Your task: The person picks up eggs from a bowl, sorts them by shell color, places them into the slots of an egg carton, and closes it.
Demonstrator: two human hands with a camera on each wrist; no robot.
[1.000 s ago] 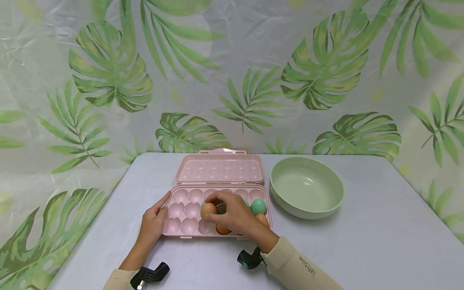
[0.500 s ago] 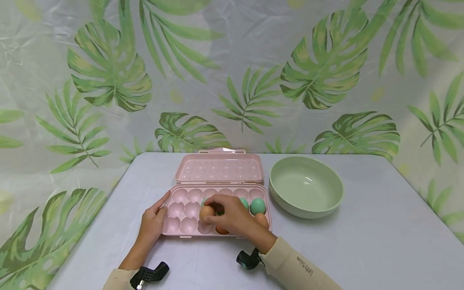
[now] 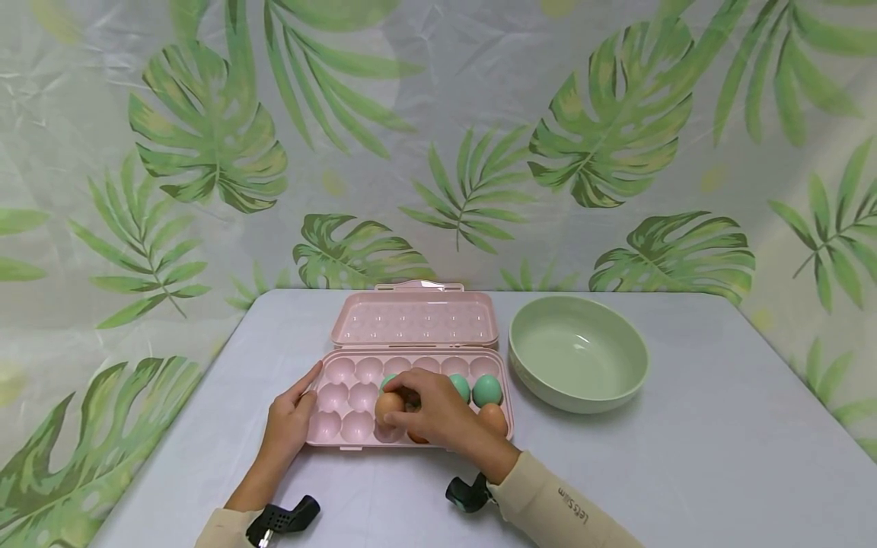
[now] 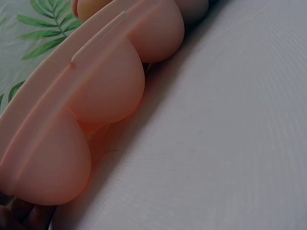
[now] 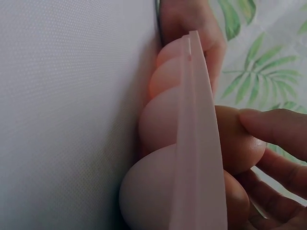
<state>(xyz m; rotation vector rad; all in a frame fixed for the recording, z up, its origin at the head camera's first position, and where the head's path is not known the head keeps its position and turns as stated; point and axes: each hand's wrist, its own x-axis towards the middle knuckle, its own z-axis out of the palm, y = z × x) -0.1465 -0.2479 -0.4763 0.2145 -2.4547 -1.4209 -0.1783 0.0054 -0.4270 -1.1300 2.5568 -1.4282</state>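
Note:
My right hand (image 3: 435, 403) pinches a brown egg (image 3: 389, 409) between thumb and fingers, at the third cup from the left in the front row of a pink egg tray (image 3: 342, 420). In the right wrist view, the lower part of this egg (image 5: 235, 136) is behind the tray's rim. At the tray's left end my left hand (image 3: 291, 418) grips the edge, and its fingers (image 4: 29, 215) show under a cup in the left wrist view. Green eggs (image 3: 487, 390) sit in the middle row. Another brown egg (image 3: 492, 421) lies at the front right; others are partly hidden by my right hand.
The tray's pink lid (image 3: 414, 320) lies folded back behind it. Close to the tray's right side stands a large pale green bowl (image 3: 578, 358). A white cloth covers the table (image 3: 685, 441), and a leaf-patterned curtain (image 3: 466, 114) hangs behind.
My right hand has lowered the brown egg and shifted it slightly left, toward the front-row cup. The left hand keeps its grip on the tray's left end.

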